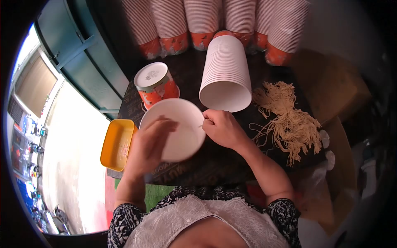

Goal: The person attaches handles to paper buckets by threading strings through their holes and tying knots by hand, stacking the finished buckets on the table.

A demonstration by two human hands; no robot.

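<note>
A white paper tub (186, 138) faces me with its open mouth, near the front of the dark table. My right hand (221, 127) is closed in a pinch at the tub's right rim; a small pale bit, perhaps cord, shows at the fingertips. Over the tub's left side is my left hand (151, 142), smeared by motion, its fingers pointing right across the mouth. Whether it holds anything is unclear. Behind the tub, an orange-patterned tub (159, 89) stands upside down. To the right of my right hand lies a bundle of beige cords (285, 118).
A long nested stack of white tubs (226, 62) lies mid-table. Several wrapped stacks (202, 20) line the back. A yellow plastic tray (111, 144) sits at the left edge. Cardboard (337, 82) stands at right, and a green metal door (78, 45) at left.
</note>
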